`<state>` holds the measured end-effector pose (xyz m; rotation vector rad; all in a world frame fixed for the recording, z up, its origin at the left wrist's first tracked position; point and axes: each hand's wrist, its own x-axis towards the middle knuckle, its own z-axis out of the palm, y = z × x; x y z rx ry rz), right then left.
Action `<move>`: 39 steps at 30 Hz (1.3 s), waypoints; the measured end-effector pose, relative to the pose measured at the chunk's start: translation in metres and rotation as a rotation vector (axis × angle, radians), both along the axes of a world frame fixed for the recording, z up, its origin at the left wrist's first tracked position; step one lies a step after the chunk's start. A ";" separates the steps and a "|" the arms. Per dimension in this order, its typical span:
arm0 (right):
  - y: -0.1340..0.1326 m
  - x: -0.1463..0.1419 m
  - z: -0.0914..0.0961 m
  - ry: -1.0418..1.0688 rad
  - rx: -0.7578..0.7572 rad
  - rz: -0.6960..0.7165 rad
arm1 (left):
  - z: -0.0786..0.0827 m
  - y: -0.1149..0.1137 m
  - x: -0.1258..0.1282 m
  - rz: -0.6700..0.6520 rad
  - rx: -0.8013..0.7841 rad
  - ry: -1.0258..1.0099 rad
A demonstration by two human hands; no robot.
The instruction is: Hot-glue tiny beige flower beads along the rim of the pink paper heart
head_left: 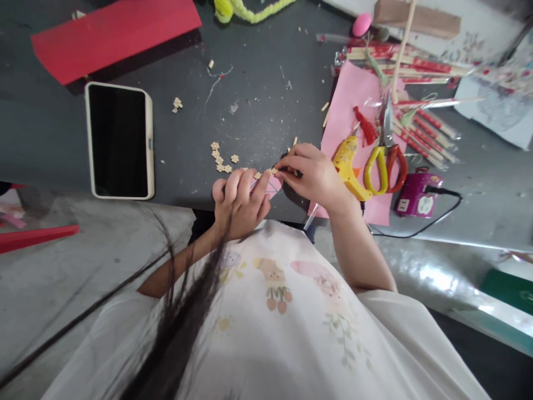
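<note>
My left hand point(239, 197) lies with bent fingers on a small pink paper piece point(271, 188) at the table's near edge, gripping it; dark lines run across the paper. Small pale flower-shaped pieces point(258, 175) run along the paper's far edge. My right hand point(310, 172) is closed in a pinch at the right end of that row, its fingertips on a small flower-shaped piece point(274, 171). Just left of my hands, more loose flower-shaped pieces point(219, 159) lie in a curved line. Part of the pink piece is hidden under my left fingers.
A phone-like device point(119, 141) lies left, below a red folded sheet point(116, 36). At right are a yellow glue gun point(347, 166), scissors point(387, 150) and a pink sheet point(341, 105). Beyond them are a purple power adapter point(418, 191) with a cable and wrapped sticks point(428, 130).
</note>
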<state>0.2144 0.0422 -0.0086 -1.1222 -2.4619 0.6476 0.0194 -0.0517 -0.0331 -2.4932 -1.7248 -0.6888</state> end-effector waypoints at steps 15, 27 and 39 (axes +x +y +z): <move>-0.003 0.003 0.002 -0.037 -0.023 -0.050 | -0.005 -0.001 0.001 0.021 -0.001 -0.056; -0.004 -0.004 0.001 -0.023 -0.029 -0.052 | -0.010 -0.003 0.000 0.016 -0.018 -0.091; -0.009 0.000 0.004 -0.018 -0.051 -0.098 | -0.006 -0.003 0.002 0.035 -0.071 -0.097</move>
